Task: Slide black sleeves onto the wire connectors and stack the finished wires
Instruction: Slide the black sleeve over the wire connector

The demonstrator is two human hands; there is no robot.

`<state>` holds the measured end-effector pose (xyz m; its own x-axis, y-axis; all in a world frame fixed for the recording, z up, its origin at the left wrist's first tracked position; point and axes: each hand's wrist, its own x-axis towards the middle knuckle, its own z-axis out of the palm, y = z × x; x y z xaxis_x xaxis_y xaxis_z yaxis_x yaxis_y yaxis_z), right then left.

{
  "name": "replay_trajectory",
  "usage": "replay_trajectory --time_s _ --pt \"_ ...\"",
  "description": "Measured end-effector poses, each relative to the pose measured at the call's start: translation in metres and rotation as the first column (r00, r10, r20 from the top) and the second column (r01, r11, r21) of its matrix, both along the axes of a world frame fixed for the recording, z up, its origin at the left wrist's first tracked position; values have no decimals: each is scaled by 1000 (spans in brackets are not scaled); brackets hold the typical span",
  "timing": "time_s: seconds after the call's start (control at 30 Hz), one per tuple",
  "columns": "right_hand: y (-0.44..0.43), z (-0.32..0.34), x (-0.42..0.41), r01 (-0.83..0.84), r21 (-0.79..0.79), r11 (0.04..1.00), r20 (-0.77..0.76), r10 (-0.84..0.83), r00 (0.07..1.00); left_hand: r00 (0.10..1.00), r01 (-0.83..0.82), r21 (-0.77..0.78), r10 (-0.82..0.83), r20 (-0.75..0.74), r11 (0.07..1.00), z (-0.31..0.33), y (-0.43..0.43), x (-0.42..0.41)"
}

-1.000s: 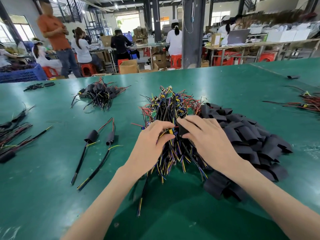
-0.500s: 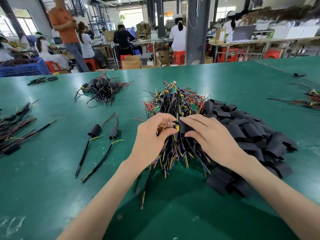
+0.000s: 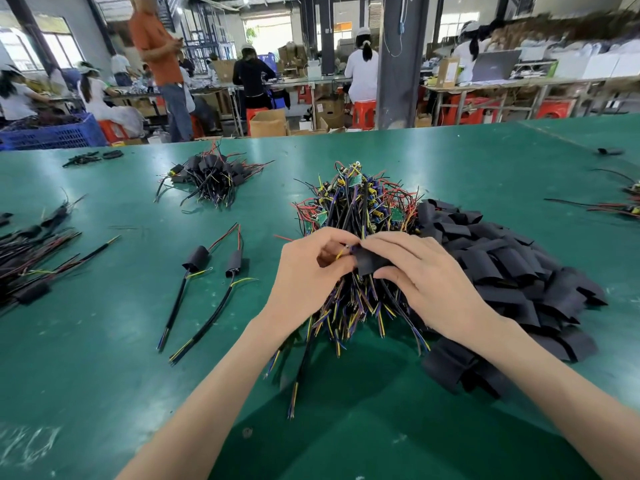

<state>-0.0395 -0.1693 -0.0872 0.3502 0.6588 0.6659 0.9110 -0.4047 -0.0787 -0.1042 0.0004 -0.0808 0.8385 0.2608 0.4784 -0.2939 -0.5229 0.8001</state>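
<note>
Head view: a person's left hand (image 3: 311,271) and right hand (image 3: 426,282) meet over the heap of multicoloured wires (image 3: 360,209), some bearing small green circuit boards, on the green-topped bench (image 3: 104,341). The left fingers are curled in a narrow pinch on the yellow-tipped wire end (image 3: 342,252). The right fingers and thumb pinch a flat black tubular sleeve (image 3: 369,259), whose mouth touches that wire end. The connector itself is hidden behind the fingers. A pile of loose black sleeves (image 3: 512,265) lies just right of the heap, two sleeved wires (image 3: 199,258) lie apart to the left, and a stack of finished wires (image 3: 211,174) sits farther back. The step in hand appears to be threading. To do it well, the right thumb should likely squeeze the sleeve's edges so that its flat mouth rounds open. The left should feed the gathered leads in straight, and the sleeve should then slide on until the connector is fully covered, without dragging neighbouring wires from the heap.
</note>
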Motion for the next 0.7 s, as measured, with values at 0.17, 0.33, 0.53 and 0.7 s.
replay_trajectory --time_s 0.17,0.33,0.53,0.7 --pt "-4 3 9 165 195 967 5 -169 986 971 -183 -37 187 150 982 20 34 -1" --pt "-12 3 22 320 306 897 -79 -311 947 789 -566 -52 558 258 823 20 103 -4" --pt "-16 -3 32 457 224 861 -143 -435 889 610 -596 431 731 -306 678 -32 145 2" --pt "-20 -9 41 560 141 817 -208 -529 823 527 -590 621 829 -188 516 -38 130 10"
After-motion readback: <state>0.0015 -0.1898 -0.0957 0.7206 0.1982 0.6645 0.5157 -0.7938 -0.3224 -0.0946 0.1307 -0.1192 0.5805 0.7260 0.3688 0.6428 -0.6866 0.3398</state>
